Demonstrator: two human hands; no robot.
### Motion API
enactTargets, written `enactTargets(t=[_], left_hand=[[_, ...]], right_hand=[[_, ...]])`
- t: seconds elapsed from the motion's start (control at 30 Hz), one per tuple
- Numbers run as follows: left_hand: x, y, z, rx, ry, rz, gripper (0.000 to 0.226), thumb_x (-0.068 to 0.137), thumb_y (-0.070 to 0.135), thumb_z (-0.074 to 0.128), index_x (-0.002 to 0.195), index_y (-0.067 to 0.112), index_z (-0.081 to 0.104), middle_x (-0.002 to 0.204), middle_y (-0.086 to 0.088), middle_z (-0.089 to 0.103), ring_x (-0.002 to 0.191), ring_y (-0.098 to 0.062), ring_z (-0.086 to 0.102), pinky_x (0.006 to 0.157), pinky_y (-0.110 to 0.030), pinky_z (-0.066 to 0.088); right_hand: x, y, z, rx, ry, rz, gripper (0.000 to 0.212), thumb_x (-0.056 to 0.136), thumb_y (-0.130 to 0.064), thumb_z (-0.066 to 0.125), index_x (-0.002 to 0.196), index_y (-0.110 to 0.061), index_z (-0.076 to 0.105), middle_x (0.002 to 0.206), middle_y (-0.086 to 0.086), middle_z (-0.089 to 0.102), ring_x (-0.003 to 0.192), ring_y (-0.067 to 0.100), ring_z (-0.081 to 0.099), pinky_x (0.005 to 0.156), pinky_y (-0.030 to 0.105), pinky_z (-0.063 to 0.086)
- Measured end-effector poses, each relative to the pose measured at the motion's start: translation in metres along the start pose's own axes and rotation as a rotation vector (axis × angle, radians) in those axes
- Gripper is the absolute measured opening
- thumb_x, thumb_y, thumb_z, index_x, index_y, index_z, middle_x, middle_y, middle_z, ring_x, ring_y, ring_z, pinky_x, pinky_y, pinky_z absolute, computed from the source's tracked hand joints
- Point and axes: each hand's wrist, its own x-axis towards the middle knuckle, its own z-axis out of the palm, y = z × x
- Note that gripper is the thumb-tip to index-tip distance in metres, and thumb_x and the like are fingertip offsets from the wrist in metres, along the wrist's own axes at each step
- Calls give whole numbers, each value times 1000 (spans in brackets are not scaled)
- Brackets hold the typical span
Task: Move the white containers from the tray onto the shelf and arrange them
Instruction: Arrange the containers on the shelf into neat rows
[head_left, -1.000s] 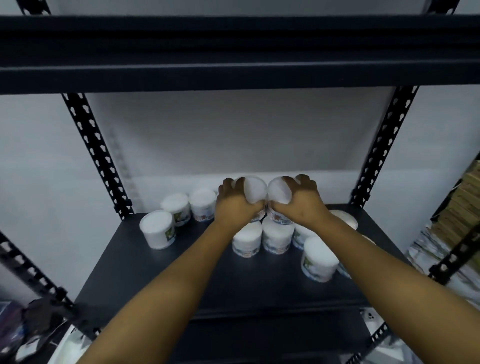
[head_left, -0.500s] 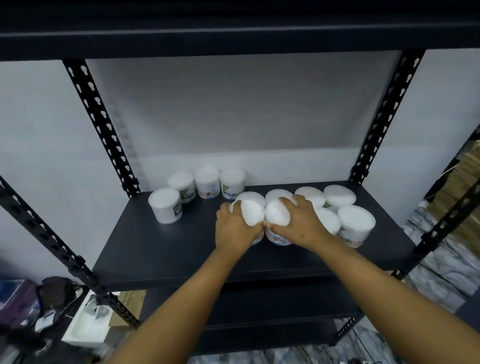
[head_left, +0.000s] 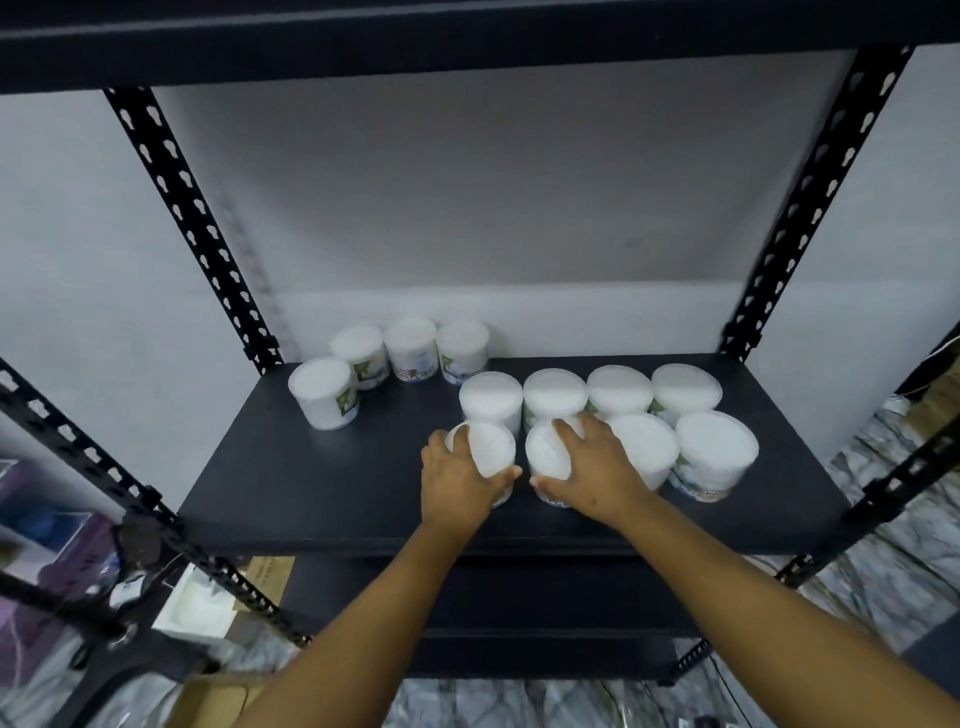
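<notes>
On the black shelf (head_left: 322, 493) stand several white lidded containers. My left hand (head_left: 457, 483) grips one container (head_left: 491, 449) at the front of the group, thumb and fingers curled round its side. Right beside it, my right hand (head_left: 597, 470) grips a second container (head_left: 545, 452) from above. Behind them runs a row of several containers (head_left: 621, 389), and two more (head_left: 717, 454) stand to the right in the front row. A separate cluster of containers (head_left: 410, 348) sits at the back left, with one (head_left: 323, 389) further forward.
Black perforated uprights (head_left: 192, 218) frame the shelf on both sides, and a dark upper shelf (head_left: 467, 36) hangs overhead. Lower shelves lie beneath. A white box (head_left: 195, 605) and cluttered items sit on the floor at lower left. The floor is marbled.
Both hands have come down and towards the front with their two containers, from above the group to the front row on the shelf. The camera has tilted down.
</notes>
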Motion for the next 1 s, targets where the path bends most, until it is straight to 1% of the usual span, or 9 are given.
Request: enactTargets(t=[0.13,0.2,0.23,0.3,0.37,0.47,0.57,0.67,1.0], left_hand=[[-3,4,6,0,-10,8,95,67,62,74,140,14,37,135,-9,33,120,-25,32,99,-38,41],[-4,3,7,8,-39,15,98,68,63,71,143,14,32,145,-12,25,129,-27,27,105,-40,37],[-5,1,7,21,-57,25,98,70,64,69,145,15,29,151,-13,19,135,-29,20,110,-42,32],[-9,-6,6,31,-58,72,94,74,61,66,147,17,26,157,-13,10,142,-28,11,114,-43,23],[-11,-15,4,27,-30,138,84,78,52,66,145,17,31,157,-13,14,143,-27,12,115,-42,21],[-11,-24,0,42,-30,193,68,83,40,66,140,15,41,154,-12,23,140,-29,23,113,-40,26],[-9,-27,0,7,-33,210,57,86,32,67,136,13,48,152,-11,28,137,-28,30,110,-37,34],[-9,-27,2,-17,-10,221,55,85,29,68,135,12,50,150,-11,30,137,-27,31,109,-34,34],[-8,-26,8,-46,23,227,55,83,29,72,131,11,53,147,-13,34,135,-28,32,107,-37,38]], right_hand=[[2,5,6,-70,38,-9,81,76,-69,55,136,-17,39,140,13,37,128,28,34,108,37,23],[3,9,8,-72,21,-2,83,77,-70,53,137,-16,37,146,15,31,134,29,29,112,38,18],[2,10,9,-69,17,-5,84,77,-70,53,138,-15,36,148,16,28,137,30,25,114,39,17],[-1,12,10,-63,38,-25,87,77,-70,54,140,-13,34,152,16,23,140,30,21,117,40,16],[-7,13,13,-49,66,-55,85,80,-67,53,142,-12,34,154,16,22,142,29,19,118,40,15],[-15,14,19,-62,65,-114,71,90,-54,49,145,-12,31,155,14,22,144,27,18,118,35,13],[-16,14,21,-58,58,-140,60,94,-40,49,145,-11,33,154,12,26,143,25,21,117,32,12],[-14,14,20,-56,63,-136,58,94,-35,51,144,-11,35,153,12,29,142,25,24,117,32,14],[-12,14,20,-48,92,-130,55,88,-27,62,137,-5,47,145,19,42,135,33,38,114,40,25]])
